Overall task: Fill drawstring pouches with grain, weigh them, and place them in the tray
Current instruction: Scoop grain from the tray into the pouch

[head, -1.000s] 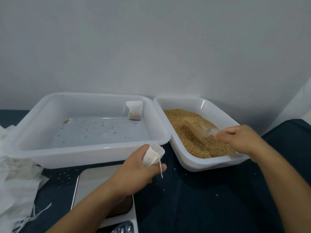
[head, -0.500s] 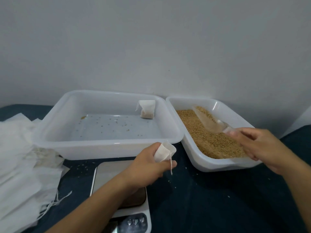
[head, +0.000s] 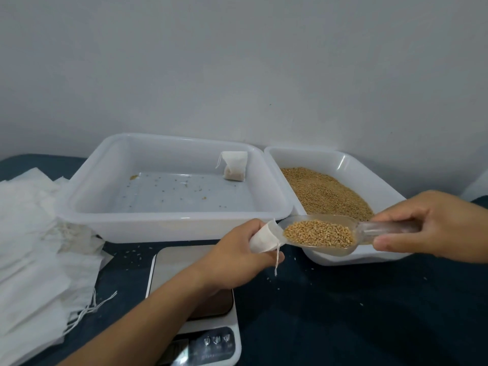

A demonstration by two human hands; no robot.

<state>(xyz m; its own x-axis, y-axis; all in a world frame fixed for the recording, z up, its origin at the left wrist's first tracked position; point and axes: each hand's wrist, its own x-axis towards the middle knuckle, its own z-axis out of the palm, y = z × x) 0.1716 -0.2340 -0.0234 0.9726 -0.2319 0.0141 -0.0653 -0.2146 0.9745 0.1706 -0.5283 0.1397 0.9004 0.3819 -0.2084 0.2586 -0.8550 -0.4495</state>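
My left hand (head: 237, 256) grips a small white drawstring pouch (head: 264, 240) with its mouth turned to the right and a string dangling. My right hand (head: 433, 224) holds the handle of a clear plastic scoop (head: 364, 228) loaded with golden grain (head: 319, 233). The scoop's tip touches the pouch mouth. Both are held above the dark table, just in front of the two trays. The white tray (head: 169, 223) on the left holds one filled pouch (head: 235, 169) leaning in its back right corner, plus scattered grains. The grain tray (head: 340, 161) sits on the right.
A digital kitchen scale (head: 174, 257) lies under my left forearm, its buttons near the front edge. A heap of empty white pouches (head: 34, 247) covers the table's left side. Loose grains dot the dark blue table cover (head: 356, 313). A plain wall stands close behind the trays.
My right hand has lifted the scoop out of the grain tray, now full, and swung it left to the pouch mouth. My left hand kept holding the pouch nearly still.
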